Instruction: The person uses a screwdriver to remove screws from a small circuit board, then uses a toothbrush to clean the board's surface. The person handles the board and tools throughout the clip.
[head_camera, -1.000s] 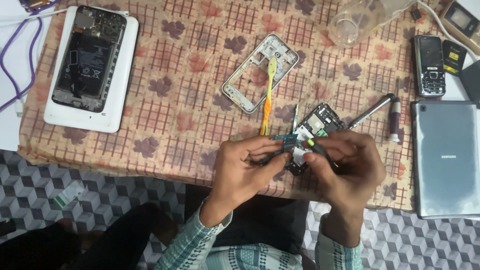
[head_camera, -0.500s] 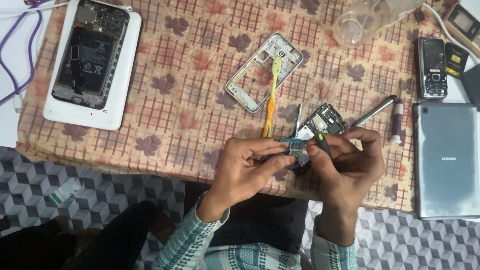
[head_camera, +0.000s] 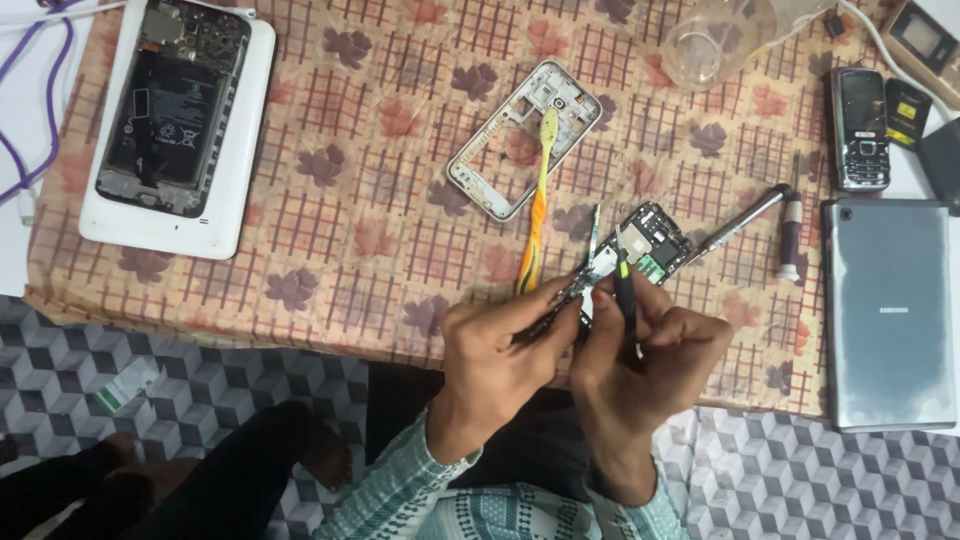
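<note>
Right now my left hand (head_camera: 500, 345) pinches a small circuit board (head_camera: 572, 296) by its edge, fingers pressed together on it, just above the near edge of the bench (head_camera: 330, 230). My right hand (head_camera: 650, 350) closes around a thin dark tool (head_camera: 626, 300), its greenish tip pointing up toward the board; the two hands touch over the work. Just behind them lies an opened phone body (head_camera: 655, 240), dark with a green patch, and I cannot tell whether the board touches it. A yellow-orange brush (head_camera: 537, 205) lies upright along the cloth, its head resting on a silver phone frame (head_camera: 523, 140). To the right sit a screwdriver (head_camera: 745, 215), a small purple-handled tool (head_camera: 790, 235), a grey tablet (head_camera: 885, 310) and a black keypad phone (head_camera: 860, 125). Far left, a bigger opened phone (head_camera: 175, 110) lies on a white tray (head_camera: 245, 150), with a purple cable (head_camera: 45, 110) beside it. A clear plastic cup (head_camera: 715, 40) lies at the far edge.
</note>
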